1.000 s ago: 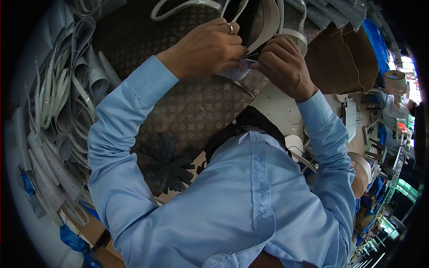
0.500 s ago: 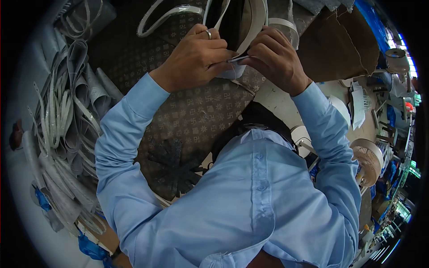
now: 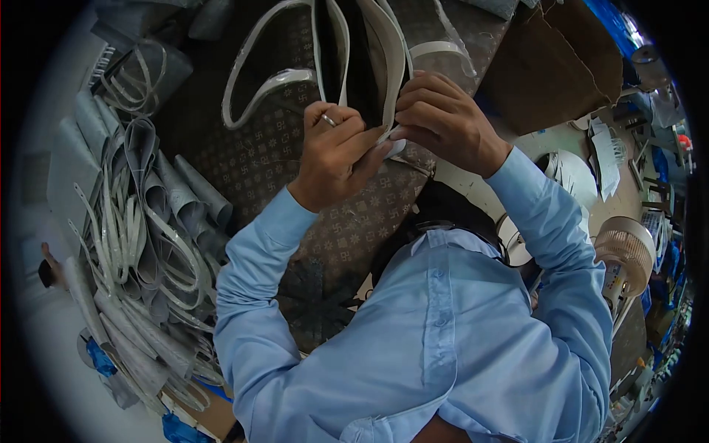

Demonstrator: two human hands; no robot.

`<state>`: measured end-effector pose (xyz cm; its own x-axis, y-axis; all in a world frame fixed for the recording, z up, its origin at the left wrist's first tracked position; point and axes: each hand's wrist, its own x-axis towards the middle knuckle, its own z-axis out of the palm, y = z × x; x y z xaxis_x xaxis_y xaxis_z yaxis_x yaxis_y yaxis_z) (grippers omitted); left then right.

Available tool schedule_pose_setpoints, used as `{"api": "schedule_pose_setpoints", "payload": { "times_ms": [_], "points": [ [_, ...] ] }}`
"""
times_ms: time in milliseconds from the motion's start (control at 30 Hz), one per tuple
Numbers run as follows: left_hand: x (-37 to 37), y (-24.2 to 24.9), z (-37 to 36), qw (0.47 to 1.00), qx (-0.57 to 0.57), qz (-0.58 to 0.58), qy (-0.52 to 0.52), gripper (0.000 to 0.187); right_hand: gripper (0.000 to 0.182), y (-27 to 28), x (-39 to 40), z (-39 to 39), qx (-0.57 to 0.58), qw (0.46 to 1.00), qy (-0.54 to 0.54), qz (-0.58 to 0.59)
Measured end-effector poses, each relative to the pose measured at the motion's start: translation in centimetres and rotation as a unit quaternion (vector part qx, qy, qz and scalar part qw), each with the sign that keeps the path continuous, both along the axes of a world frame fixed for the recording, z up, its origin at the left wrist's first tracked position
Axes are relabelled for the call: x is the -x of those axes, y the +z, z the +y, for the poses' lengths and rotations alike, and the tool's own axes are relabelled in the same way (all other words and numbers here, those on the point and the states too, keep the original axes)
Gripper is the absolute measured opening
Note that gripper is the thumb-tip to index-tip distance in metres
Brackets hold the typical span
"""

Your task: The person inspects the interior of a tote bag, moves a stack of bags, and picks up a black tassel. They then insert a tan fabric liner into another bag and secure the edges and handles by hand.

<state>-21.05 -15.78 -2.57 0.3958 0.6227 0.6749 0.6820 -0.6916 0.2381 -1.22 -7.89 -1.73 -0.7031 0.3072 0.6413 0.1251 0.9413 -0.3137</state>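
A bag (image 3: 382, 52) with pale edges and a dark inside stands open at the top of the view. A looped pale strap handle (image 3: 242, 68) extends from its left side, and another strap (image 3: 442, 48) curves out on its right. My left hand (image 3: 332, 155), with a ring on one finger, pinches the near corner of the bag's edge. Close beside it, my right hand (image 3: 452, 122) has its fingers bent and pressed on the same edge from the right. The exact spot between the fingertips is partly hidden.
A patterned brown cloth (image 3: 273, 159) covers the work surface. Heaped on the left are grey rolled pieces (image 3: 181, 192) and pale strips (image 3: 111, 221). Brown cardboard (image 3: 557, 70) lies at upper right, with a fan (image 3: 625, 247) further down on the right.
Both hands are lower in view, the left also further right, and more of the bag shows. The view itself has shifted. Both hands stay on the bag's edge.
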Motion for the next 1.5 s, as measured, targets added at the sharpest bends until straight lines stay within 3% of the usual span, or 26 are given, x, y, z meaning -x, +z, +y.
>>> {"api": "schedule_pose_setpoints", "payload": {
  "times_ms": [233,467,567,733,900,1067,1200,1267,1300,1367,1500],
  "points": [
    [-0.7,-0.5,-0.4,0.999,-0.025,-0.030,0.022,0.017,0.029,0.7,-0.3,-0.1,0.043,0.998,0.015,-0.031],
    [-0.1,0.0,-0.5,0.998,-0.035,0.007,0.048,0.021,0.024,1.6,0.3,0.4,-0.014,0.998,0.040,-0.050],
    [0.4,0.8,-1.3,0.998,0.001,0.018,0.060,0.022,0.020,1.7,0.1,0.4,0.041,0.997,0.046,-0.054],
    [1.9,2.2,-1.7,0.995,0.083,0.045,0.022,0.021,0.018,2.2,0.4,-0.1,0.082,0.995,0.041,-0.046],
    [2.2,3.2,-1.1,0.995,0.067,0.066,-0.015,0.022,0.017,3.2,0.2,-1.0,0.077,0.993,0.025,-0.082],
    [1.3,4.4,-2.5,0.995,0.041,0.082,0.032,0.023,0.022,2.6,0.6,-2.7,0.029,0.998,-0.046,-0.040],
    [0.2,5.1,-3.9,0.977,0.057,0.179,0.098,0.024,0.026,2.2,1.9,-4.8,0.049,0.997,-0.061,0.004],
    [-0.1,4.7,-4.2,0.969,0.066,0.206,0.121,0.026,0.028,1.7,1.9,-5.4,0.111,0.993,-0.020,0.036],
    [0.4,4.4,-4.2,0.973,0.079,0.198,0.089,0.026,0.028,1.7,1.5,-5.1,0.119,0.992,-0.021,0.040],
    [1.4,4.7,-4.7,0.973,0.107,0.198,0.047,0.025,0.030,1.7,-0.6,-3.4,0.169,0.978,0.075,0.096],
    [3.7,8.9,-8.3,0.921,0.232,0.271,0.155,0.019,0.039,4.4,-4.1,3.4,0.172,0.970,-0.084,0.153]
  ]
}}
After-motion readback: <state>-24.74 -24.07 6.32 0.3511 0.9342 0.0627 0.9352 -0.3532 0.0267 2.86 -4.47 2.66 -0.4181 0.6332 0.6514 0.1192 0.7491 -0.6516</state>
